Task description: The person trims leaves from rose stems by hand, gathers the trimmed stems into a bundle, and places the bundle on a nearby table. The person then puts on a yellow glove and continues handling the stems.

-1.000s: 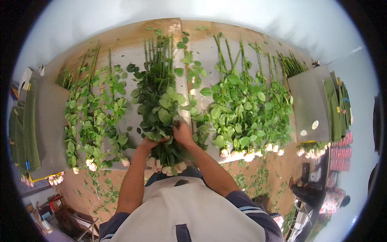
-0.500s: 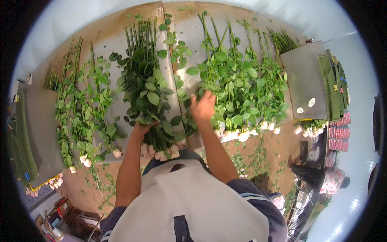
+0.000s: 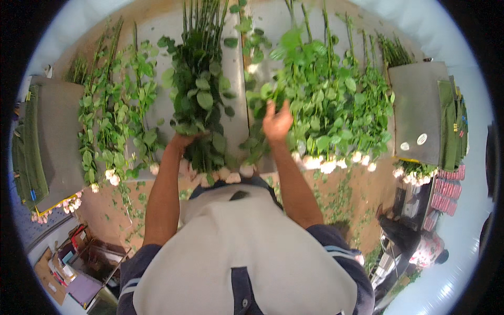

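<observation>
A thick bunch of pale pink roses point(image 3: 203, 100) lies on the grey table with its stems pointing away from me and its blooms towards my body. My left hand point(image 3: 185, 140) is closed around the bunch just above the blooms, its fingers partly hidden under leaves. To the right, my right hand point(image 3: 278, 122) is at the left edge of a wide pile of leafy roses point(image 3: 325, 110). Its thumb and a finger stand apart with green leaves between them; no firm grip on a stem shows. A single pale bloom point(image 3: 247, 169) lies beside the bunch.
More loose roses point(image 3: 113, 126) are spread at the left. Grey boards with green cloth stand at either side, the right board point(image 3: 420, 113) beside the pile. Fallen leaves cover the brown floor point(image 3: 362, 191). A person point(image 3: 415, 244) is at the lower right.
The whole view has shifted, moving the table contents up and right in the picture. Some leaves above my right hand are blurred by motion. My left hand keeps its hold on the bunch.
</observation>
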`<action>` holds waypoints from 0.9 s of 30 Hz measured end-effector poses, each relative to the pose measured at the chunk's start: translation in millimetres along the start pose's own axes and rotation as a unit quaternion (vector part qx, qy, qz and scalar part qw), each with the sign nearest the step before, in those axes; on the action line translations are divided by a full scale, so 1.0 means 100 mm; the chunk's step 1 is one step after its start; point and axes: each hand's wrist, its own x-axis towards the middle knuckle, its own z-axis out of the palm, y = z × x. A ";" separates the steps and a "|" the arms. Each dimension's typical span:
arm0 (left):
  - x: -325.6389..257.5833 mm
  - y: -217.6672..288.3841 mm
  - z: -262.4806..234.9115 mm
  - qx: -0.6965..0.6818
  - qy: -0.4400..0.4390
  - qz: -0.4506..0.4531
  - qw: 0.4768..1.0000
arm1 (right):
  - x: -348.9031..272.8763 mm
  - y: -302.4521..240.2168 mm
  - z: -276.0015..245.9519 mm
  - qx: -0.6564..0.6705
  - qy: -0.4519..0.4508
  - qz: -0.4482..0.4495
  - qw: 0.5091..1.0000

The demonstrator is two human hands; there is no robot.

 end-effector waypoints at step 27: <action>0.01 0.05 0.04 -0.084 -0.081 0.109 0.987 | -0.39 -0.65 0.75 0.063 -0.231 -0.035 0.970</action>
